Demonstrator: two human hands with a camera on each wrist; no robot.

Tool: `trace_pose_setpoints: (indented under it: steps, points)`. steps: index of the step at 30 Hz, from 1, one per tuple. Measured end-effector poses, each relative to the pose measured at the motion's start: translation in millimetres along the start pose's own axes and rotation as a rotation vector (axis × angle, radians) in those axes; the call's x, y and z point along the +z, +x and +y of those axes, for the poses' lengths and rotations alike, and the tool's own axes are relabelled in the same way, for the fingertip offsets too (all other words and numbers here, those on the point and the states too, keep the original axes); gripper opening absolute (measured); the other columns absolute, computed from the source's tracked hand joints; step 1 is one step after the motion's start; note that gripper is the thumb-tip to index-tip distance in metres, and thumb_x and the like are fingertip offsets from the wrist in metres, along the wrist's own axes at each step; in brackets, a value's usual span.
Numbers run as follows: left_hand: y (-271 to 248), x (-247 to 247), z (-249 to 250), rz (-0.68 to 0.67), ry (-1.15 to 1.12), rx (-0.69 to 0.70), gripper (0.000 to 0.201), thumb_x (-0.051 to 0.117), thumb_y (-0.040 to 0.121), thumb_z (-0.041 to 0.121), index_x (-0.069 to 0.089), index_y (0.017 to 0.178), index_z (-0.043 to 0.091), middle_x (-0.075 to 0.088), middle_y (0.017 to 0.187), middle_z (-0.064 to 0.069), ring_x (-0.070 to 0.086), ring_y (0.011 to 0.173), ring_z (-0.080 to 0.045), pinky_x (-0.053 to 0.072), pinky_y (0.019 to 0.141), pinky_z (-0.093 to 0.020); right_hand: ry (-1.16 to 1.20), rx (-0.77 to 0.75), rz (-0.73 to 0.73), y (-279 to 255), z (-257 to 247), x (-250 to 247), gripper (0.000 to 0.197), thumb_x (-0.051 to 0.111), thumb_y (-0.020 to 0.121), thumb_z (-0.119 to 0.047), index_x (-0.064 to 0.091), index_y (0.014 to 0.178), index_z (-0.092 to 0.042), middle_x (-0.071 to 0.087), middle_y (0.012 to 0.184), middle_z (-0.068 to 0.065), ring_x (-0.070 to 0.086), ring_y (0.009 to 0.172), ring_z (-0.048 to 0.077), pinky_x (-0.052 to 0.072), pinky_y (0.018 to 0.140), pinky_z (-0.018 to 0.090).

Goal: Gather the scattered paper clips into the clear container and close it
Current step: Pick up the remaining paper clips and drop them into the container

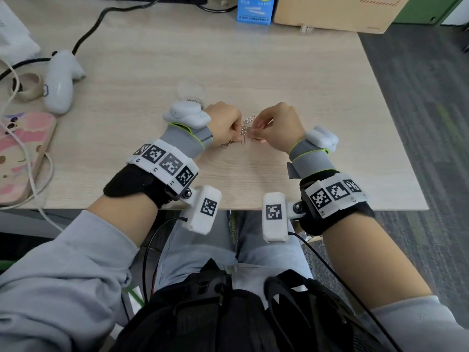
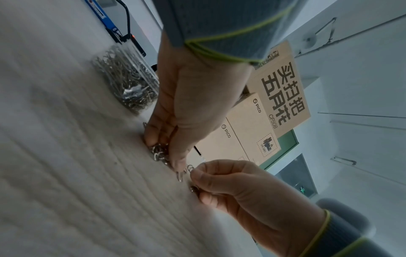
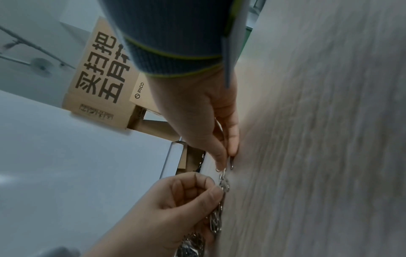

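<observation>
Pinching at the same small heap of paper clips [image 1: 244, 132], the left hand [image 1: 223, 124] and the right hand [image 1: 276, 128] meet fingertip to fingertip near the middle of the wooden desk [image 1: 279, 80]. Both have fingers curled: the left hand grips a bunch of clips against the desk, the right hand nips a few between thumb and forefinger. The clips are too tangled to count — one lone clip [image 1: 249, 119] lies just beyond the knuckles, and a few more trail out under the left wrist.

One clear container [image 2: 126, 78] stands just beyond the left hand, already well filled with clips; in the head view the wrist device largely hides it. One clear round lid [image 1: 191, 88] lies on the desk just past it, off the container.

To the left lie one white handheld controller [image 1: 62, 81], one pink phone case [image 1: 24, 153] with white cable across it, and a roll of tape [image 1: 28, 87]. At the far edge stand one blue box [image 1: 255, 10] and one cardboard box [image 1: 340, 12]. Through the wrist cameras two tan cartons marked "PICO" [image 2: 248, 128] show — one also reads "UN 3481" — beside a larger carton [image 2: 283, 97] printed with large Chinese characters and "CF508".
</observation>
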State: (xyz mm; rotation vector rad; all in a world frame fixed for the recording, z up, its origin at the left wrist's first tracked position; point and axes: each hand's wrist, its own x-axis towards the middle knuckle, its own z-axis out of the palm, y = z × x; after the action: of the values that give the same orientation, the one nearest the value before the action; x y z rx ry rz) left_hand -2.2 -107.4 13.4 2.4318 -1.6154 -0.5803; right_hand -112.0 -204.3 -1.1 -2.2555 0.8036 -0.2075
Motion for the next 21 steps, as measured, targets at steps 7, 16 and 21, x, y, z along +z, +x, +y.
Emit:
trace_pose_setpoints:
  steps: [7,16,21]
  points:
    - [3,-3,-10,0.087,-0.225,0.021,0.007,0.067,0.08,0.018,0.064,0.078,0.012,0.063,0.064,0.002,0.055,0.043,-0.001,0.046,0.06,-0.014,0.23,0.069,0.026,3,2,-4,0.004,0.07,0.075,-0.004,0.068,0.076,-0.001,0.062,0.06,0.009,0.067,0.067,0.035,0.058,0.074,0.045]
    - [-5,-36,-40,0.295,-0.599,0.011,0.025,0.064,0.083,0.012,0.054,0.064,0.026,0.059,0.057,0.005,0.057,0.038,0.002,0.042,0.044,-0.008,0.354,0.014,0.019,17,-25,-6,0.018,0.072,0.077,-0.009,0.063,0.063,-0.016,0.055,0.058,0.003,0.055,0.041,0.001,0.051,0.063,0.027]
    - [-10,-38,-81,0.428,-0.713,-0.113,0.025,0.067,0.08,0.011,0.057,0.062,0.025,0.059,0.047,0.009,0.057,0.038,-0.001,0.047,0.045,-0.013,0.42,-0.04,-0.053,30,-50,8,0.02,0.071,0.077,-0.005,0.062,0.063,-0.015,0.051,0.059,0.005,0.052,0.041,0.0,0.054,0.062,0.024]
